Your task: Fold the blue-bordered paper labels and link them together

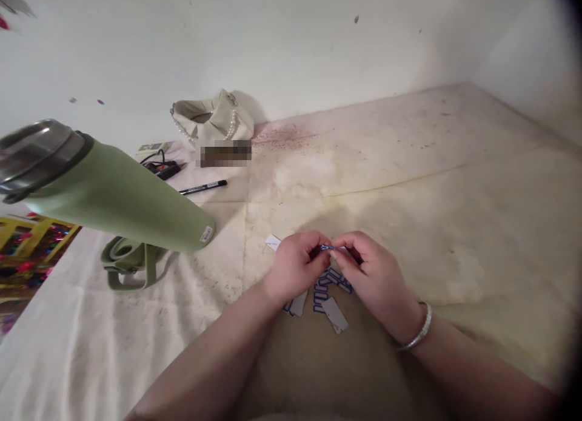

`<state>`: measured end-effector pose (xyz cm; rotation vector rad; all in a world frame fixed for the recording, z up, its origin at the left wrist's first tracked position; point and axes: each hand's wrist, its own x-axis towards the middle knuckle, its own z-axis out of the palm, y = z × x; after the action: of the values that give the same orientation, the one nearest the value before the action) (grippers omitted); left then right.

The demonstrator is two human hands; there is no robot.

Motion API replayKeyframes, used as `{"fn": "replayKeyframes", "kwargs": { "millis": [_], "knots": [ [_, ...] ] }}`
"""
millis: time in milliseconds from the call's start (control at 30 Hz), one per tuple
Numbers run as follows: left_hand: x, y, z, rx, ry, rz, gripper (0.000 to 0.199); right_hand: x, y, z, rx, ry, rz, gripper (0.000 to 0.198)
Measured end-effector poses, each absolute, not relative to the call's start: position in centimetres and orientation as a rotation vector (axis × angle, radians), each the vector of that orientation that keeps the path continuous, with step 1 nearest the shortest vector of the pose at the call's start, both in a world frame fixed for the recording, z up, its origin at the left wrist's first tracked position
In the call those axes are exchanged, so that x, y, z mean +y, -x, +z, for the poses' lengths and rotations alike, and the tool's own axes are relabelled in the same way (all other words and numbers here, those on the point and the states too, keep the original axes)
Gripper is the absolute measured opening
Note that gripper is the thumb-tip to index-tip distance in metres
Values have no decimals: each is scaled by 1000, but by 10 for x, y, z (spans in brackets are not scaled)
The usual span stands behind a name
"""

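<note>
My left hand and my right hand meet near the middle, each with its fingers pinched. Between their fingertips is a small blue-and-white strip; its exact kind is too small to make out. A white paper tag lies just below the hands. Another white paper piece is beneath my left hand, and a third printed paper tag shows beside its knuckles. Blue-outlined lettering is partly covered by the hands and papers. A silvery bracelet circles my right wrist.
A tall green tumbler stands at the left, near a green strap lid. Behind are a black pen, a dark cabled device and a cream handbag. Stained pale cloth covers the table up to the wall.
</note>
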<state>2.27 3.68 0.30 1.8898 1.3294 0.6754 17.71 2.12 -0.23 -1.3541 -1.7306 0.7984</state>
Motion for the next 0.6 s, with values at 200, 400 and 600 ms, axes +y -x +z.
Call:
{"fn": "replayKeyframes", "kwargs": {
  "millis": [200, 400, 600],
  "knots": [
    [37, -21, 2, 1327, -1871, 689, 11, 22, -176, -3, -1797, 1231, 742, 22],
    [37, -22, 3, 1323, -1832, 674, 14, 19, -175, -8, -1546, 1407, 988, 21],
    [36, -22, 3, 1326, -1833, 721, 13, 20, -174, -4, -1610, 1374, 985, 15]
  ]
}}
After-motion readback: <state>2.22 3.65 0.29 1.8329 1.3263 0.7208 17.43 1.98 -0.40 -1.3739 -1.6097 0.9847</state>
